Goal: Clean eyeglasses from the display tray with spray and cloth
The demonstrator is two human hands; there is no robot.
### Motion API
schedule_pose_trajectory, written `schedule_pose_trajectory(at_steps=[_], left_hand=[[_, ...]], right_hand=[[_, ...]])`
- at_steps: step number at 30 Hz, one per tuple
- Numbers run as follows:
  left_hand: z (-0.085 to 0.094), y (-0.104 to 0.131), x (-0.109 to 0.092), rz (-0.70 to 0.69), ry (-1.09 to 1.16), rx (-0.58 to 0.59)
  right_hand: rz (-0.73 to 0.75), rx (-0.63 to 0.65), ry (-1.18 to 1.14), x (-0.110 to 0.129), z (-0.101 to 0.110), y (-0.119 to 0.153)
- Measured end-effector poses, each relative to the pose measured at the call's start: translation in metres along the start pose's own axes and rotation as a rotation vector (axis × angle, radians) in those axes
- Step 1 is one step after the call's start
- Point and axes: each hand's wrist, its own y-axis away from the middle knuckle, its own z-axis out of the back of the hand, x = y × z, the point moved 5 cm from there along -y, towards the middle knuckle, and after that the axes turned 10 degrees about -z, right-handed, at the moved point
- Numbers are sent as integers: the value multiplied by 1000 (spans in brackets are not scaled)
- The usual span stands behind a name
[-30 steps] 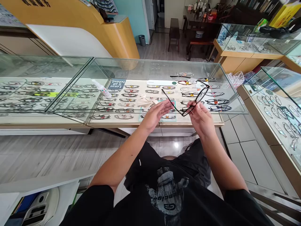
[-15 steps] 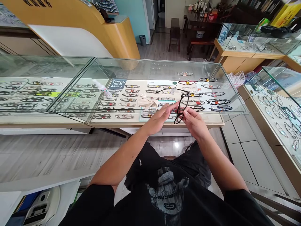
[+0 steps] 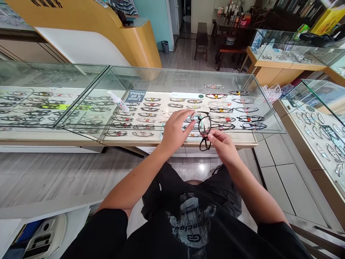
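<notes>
A pair of black-framed eyeglasses (image 3: 205, 125) is tilted nearly upright in front of me, one lens above the other. My right hand (image 3: 223, 144) pinches the frame near the bridge, thumb and fingers closed on it. From the left, my left hand (image 3: 175, 130) reaches to the temple arms, its fingertips at the upper arm and its thumb a little below. The fingers partly hide the arm tips. Behind my left hand, a beige cloth (image 3: 164, 116) lies on the glass counter, partly covered. Further left on the glass is a white spray bottle (image 3: 118, 101).
Beneath my hands is a glass display case (image 3: 172, 69) with rows of spectacle frames (image 3: 251, 118) inside. A second case (image 3: 302, 81) stands at the right. Beyond are a yellow counter (image 3: 142, 43), a grey bin (image 3: 165, 46) and a dark bench (image 3: 201, 37).
The eyeglasses have come slightly lower and turned, their lenses facing me more. My left hand has moved left and changed from nearly flat beside the lens to curled around the temple ends.
</notes>
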Motion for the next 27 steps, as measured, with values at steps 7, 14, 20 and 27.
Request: schedule_pose_trajectory(at_steps=[7, 14, 20, 27], left_hand=[[-15, 6, 12, 179, 130, 12], [-39, 21, 16, 538, 702, 73], [-44, 25, 13, 591, 869, 66], [-20, 17, -37, 284, 400, -21]], right_hand=[[-2, -8, 107, 8, 2, 2], [22, -65, 85, 10, 3, -3], [-9, -53, 65, 4, 4, -5], [50, -220, 18, 0, 17, -9]])
